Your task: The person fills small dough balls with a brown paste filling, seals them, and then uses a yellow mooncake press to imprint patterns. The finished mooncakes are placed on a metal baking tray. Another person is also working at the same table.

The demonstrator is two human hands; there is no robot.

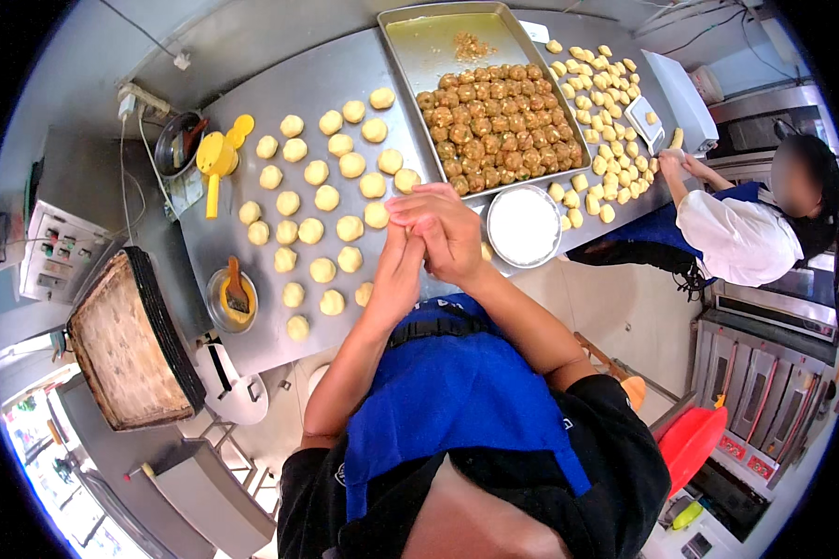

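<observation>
My left hand [401,263] and my right hand [453,225] are pressed together above the near edge of the steel table [252,349]. The right hand's fingers lie over the left hand, and whatever may be between the palms is hidden. Pale round dough balls [327,198] spread in loose rows to the left of my hands. Just beyond them stands a metal tray [430,42] with tightly packed brown filling balls [503,119] and some loose crumbs. A round metal bowl of white flour [524,225] sits close to the right hand.
Small dough pieces [605,133] surround a scale [644,120] at right, where a co-worker [741,223] handles dough. A yellow scoop [217,157], a dark bowl [175,150] and a bowl with a brush [234,300] stand at left. Stacked baking trays [129,342] flank the table's left end.
</observation>
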